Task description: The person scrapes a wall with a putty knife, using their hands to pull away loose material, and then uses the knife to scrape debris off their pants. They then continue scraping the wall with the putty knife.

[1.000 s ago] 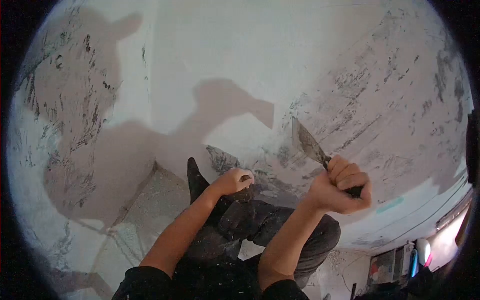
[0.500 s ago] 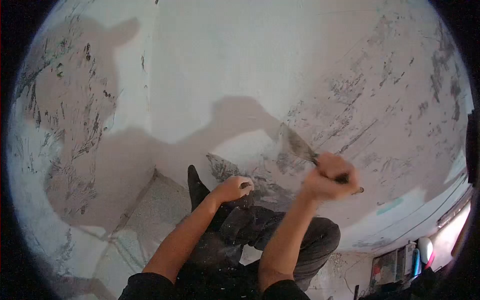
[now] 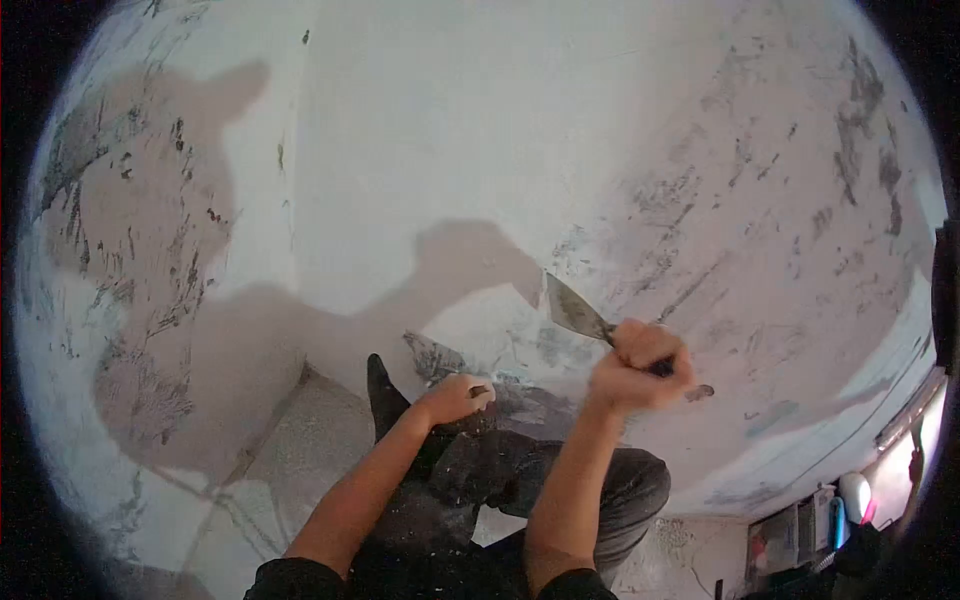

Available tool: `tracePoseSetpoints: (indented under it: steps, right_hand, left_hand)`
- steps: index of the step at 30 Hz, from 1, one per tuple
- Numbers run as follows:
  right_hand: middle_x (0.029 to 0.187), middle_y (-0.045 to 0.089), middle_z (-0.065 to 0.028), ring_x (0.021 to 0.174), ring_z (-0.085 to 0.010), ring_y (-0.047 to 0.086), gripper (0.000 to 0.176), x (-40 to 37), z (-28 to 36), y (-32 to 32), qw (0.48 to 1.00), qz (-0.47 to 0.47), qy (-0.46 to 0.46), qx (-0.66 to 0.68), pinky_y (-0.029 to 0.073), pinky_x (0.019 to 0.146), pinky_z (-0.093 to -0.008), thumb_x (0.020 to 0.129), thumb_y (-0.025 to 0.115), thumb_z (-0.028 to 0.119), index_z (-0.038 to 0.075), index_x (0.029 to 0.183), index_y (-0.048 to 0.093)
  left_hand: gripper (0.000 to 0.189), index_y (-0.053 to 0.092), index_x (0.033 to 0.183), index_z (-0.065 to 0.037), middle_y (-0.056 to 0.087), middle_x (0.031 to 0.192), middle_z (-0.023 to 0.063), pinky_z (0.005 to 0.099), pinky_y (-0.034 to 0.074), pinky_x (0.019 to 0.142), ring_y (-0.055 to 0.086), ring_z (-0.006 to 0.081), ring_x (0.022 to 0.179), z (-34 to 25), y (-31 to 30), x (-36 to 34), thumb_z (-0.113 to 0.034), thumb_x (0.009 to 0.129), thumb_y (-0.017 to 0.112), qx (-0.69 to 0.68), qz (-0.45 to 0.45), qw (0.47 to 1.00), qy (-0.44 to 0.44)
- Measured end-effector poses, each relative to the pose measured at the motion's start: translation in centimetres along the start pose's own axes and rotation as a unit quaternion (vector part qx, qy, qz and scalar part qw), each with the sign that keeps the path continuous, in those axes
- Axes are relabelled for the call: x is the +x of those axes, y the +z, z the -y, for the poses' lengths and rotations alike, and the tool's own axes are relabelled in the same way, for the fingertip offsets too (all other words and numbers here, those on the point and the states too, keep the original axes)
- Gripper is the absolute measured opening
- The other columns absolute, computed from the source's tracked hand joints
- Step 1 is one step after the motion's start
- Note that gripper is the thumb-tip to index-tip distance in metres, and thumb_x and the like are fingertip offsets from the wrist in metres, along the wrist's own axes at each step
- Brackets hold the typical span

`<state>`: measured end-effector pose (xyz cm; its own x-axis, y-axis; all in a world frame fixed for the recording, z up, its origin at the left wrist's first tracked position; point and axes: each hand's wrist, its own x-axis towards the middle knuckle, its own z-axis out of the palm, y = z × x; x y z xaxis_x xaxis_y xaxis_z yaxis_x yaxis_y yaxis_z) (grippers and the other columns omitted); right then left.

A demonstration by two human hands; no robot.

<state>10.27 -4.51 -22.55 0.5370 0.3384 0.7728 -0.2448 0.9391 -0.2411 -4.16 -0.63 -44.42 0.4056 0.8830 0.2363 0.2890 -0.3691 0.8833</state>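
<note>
My right hand is wrapped round the dark handle of a putty knife, whose thin metal blade points up and left against the white wall. Dark scuffed patches mark the wall to the right of the blade. Lower and to the left, my left hand is closed near my knee, with a small dark thing at its fingers that I cannot make out.
My bent legs in dark trousers are close to the wall. A wall corner meets the floor at the lower left. At the lower right stands a crate with a blue item beside it.
My right hand and the putty knife have moved slightly left and down. The view has shifted a little, and my left hand sits a bit lower in it.
</note>
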Motion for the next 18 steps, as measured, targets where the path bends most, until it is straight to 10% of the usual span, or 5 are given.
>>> tracePoseSetpoints:
  steps: [18]
  right_hand:
    - [0.041,0.036,-0.0036,0.034,-0.0129,0.029,0.049,-0.5,1.4,-0.7,0.989,0.079,-0.124,-0.003,0.026,0.033,-0.0304,0.094,0.034,0.031,0.008,0.051,0.033]
  left_hand:
    - [0.024,0.068,0.1,-0.007,0.071,0.084,0.012,0.0364,0.052,0.074,0.069,0.0225,0.08,1.2,0.4,0.3,-0.028,0.092,0.06,-0.015,0.014,1.0,0.014]
